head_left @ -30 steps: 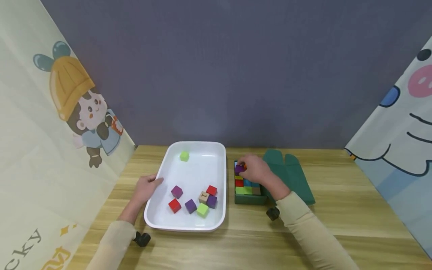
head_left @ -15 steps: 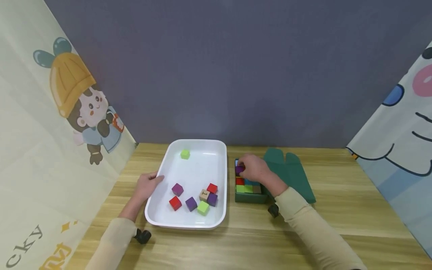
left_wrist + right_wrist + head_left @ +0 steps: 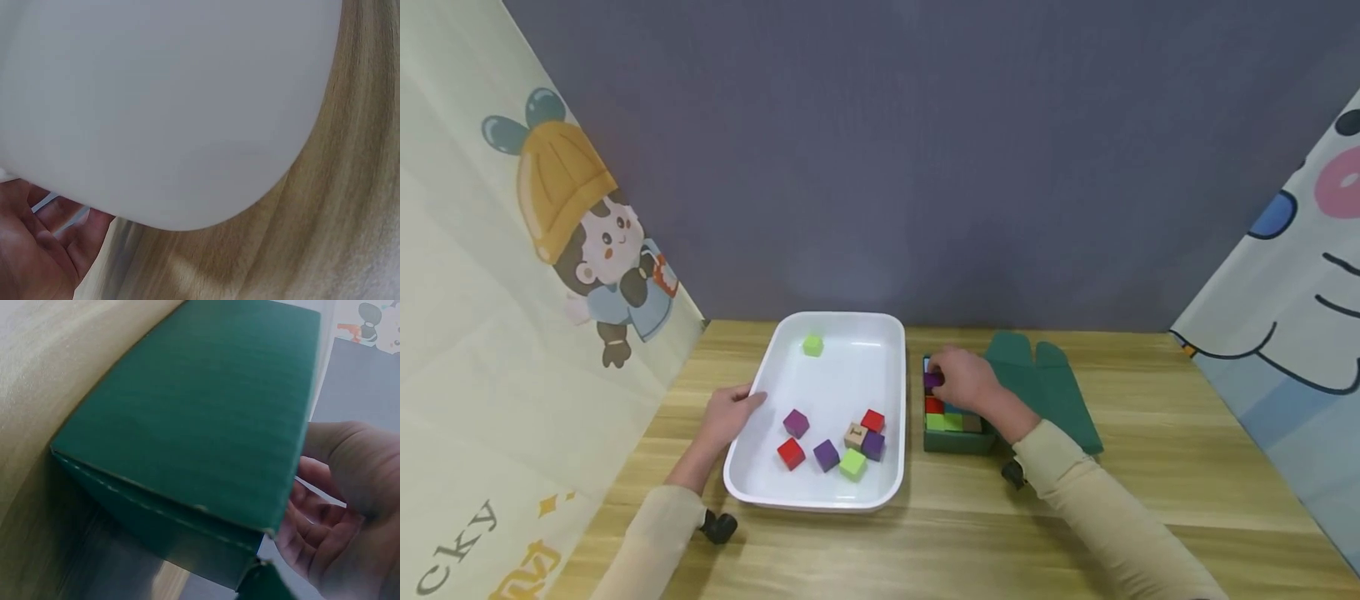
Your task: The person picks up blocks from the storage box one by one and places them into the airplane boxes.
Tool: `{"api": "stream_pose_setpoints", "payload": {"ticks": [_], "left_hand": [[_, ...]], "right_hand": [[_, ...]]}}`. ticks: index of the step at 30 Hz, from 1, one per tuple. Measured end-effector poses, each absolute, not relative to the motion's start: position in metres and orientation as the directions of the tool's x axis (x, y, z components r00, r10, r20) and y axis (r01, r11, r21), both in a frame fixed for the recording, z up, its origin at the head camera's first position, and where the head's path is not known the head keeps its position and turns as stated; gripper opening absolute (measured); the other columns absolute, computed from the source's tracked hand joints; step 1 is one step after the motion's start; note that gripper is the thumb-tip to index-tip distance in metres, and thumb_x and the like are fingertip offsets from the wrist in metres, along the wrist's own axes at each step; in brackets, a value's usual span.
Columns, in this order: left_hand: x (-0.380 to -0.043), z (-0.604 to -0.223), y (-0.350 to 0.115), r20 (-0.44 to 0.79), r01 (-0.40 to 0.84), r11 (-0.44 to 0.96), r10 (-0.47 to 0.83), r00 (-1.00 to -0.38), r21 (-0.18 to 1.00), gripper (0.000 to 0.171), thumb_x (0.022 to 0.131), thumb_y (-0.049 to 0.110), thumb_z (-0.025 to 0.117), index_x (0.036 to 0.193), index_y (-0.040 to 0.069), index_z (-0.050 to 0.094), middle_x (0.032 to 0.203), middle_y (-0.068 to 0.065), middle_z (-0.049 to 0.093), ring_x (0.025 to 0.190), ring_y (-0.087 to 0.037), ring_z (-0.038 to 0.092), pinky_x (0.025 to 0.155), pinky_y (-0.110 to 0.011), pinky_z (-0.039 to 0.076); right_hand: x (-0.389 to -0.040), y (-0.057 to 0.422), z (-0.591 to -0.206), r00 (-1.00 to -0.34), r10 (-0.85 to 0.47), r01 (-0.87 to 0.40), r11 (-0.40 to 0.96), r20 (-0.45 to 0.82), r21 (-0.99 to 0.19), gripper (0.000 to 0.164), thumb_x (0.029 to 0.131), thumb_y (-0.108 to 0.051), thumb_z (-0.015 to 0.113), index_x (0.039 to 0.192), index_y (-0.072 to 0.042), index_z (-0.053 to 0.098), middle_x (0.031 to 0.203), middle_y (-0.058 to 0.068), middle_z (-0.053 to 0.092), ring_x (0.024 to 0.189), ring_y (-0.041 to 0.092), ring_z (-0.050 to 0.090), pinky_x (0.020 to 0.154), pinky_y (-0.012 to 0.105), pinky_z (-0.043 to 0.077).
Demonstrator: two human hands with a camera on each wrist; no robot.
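Note:
At the left rim of a white tray, my left hand grips the edge, thumb over the rim and fingers outside. The left wrist view shows this hand against the underside of the tray wall. My right hand reaches over the open green box and pinches a purple cube at the box's left side. Red and light green cubes fill the near part of the box. In the right wrist view, the box wall hides the fingertips.
Several loose cubes lie in the tray: red, purple, light green and a wooden one with a letter. The box's green lid lies folded back to the right on the wooden table.
The purple cube in my right hand has sunk slightly into the box, and the yellow cube near it is now covered. My left hand stays on the tray rim.

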State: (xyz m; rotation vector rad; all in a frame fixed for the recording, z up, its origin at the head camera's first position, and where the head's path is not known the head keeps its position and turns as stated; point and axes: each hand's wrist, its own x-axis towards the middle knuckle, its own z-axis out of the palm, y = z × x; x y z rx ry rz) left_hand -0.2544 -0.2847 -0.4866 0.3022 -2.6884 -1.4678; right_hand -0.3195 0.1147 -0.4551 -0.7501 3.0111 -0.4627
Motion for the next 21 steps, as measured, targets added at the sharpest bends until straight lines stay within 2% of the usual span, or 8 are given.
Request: {"api": "stream_pose_setpoints", "payload": {"ticks": [8, 12, 17, 21], "left_hand": [[-0.253, -0.491, -0.286, -0.057, -0.161, 0.522, -0.209, -0.976, 0.837, 0.047, 0.094, 0.023, 0.062, 0.131, -0.005, 0.055, 0.121, -0.031, 0.059, 0.094, -0.035, 0.067, 0.072, -0.036, 0.059], [-0.254, -0.493, -0.286, -0.048, -0.152, 0.529, -0.205, -0.977, 0.835, 0.047, 0.094, 0.023, 0.062, 0.131, -0.006, 0.055, 0.120, -0.031, 0.060, 0.093, -0.035, 0.067, 0.072, -0.037, 0.059], [-0.255, -0.491, -0.286, -0.042, -0.147, 0.533, -0.203, -0.978, 0.834, 0.047, 0.094, 0.022, 0.061, 0.131, -0.006, 0.055, 0.120, -0.031, 0.060, 0.093, -0.036, 0.067, 0.072, -0.037, 0.060], [-0.257, -0.490, -0.286, -0.039, -0.142, 0.528, -0.201, -0.979, 0.837, 0.047, 0.094, 0.023, 0.062, 0.131, -0.005, 0.055, 0.121, -0.031, 0.059, 0.092, -0.036, 0.067, 0.071, -0.037, 0.060]], "right_hand": [[-0.316, 0.113, -0.454, -0.876, -0.477, -0.478, 0.832, 0.075, -0.281, 0.020, 0.078, -0.017, 0.079, 0.096, -0.014, 0.070, 0.092, 0.001, 0.060, 0.072, 0.015, 0.053, 0.056, 0.029, 0.050], [-0.311, 0.105, -0.445, -0.860, -0.502, -0.504, 0.809, 0.090, -0.302, 0.017, 0.081, -0.017, 0.074, 0.096, -0.012, 0.070, 0.083, -0.001, 0.060, 0.066, 0.014, 0.052, 0.054, 0.029, 0.047], [-0.304, 0.071, -0.420, -0.825, -0.557, -0.560, 0.783, 0.095, -0.271, 0.014, 0.086, -0.025, 0.072, 0.095, -0.015, 0.072, 0.077, -0.005, 0.062, 0.064, 0.011, 0.052, 0.055, 0.027, 0.048], [-0.296, 0.033, -0.404, -0.775, -0.630, -0.623, 0.749, 0.046, -0.226, 0.010, 0.088, -0.026, 0.069, 0.080, -0.020, 0.068, 0.069, -0.009, 0.059, 0.063, 0.011, 0.052, 0.053, 0.024, 0.047]]}}
